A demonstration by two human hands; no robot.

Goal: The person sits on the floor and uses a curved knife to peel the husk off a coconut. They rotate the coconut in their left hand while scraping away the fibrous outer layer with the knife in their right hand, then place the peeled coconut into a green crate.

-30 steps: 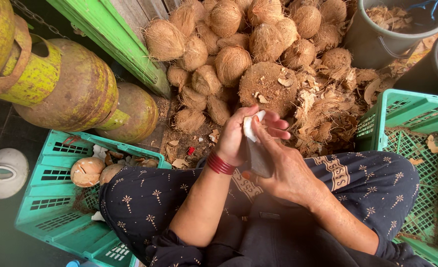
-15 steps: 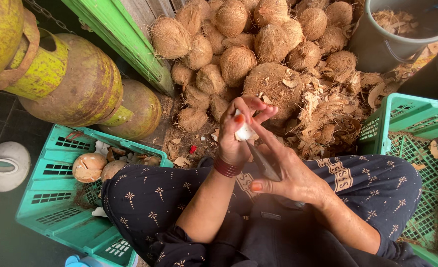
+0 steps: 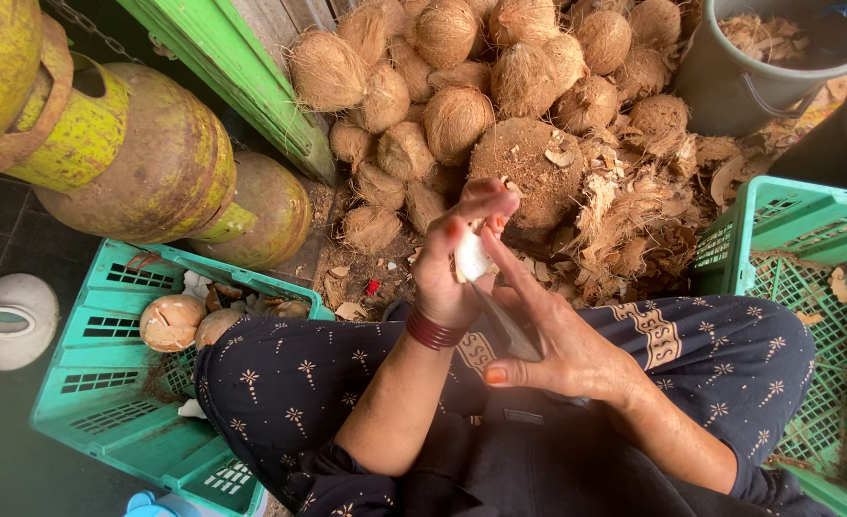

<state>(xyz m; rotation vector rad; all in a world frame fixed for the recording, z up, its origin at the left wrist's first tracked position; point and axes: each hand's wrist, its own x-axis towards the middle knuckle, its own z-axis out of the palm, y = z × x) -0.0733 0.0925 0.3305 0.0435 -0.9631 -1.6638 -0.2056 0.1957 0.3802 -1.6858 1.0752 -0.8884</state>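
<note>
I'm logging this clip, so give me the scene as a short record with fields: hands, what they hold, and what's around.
left hand: left hand pinches a white coconut piece in its fingers
right hand: right hand grips a knife, blade against the piece
wrist: red bangles on the left
ahead: pile of husked coconuts, loose husk scraps
left side: green crate with peeled coconuts, rusty gas cylinders
right side: second green crate, grey bucket

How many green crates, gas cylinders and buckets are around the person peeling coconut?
Green crates: 2, the second on the right.
Gas cylinders: 3.
Buckets: 2, one cut off at the right edge.
Total: 7.
</note>
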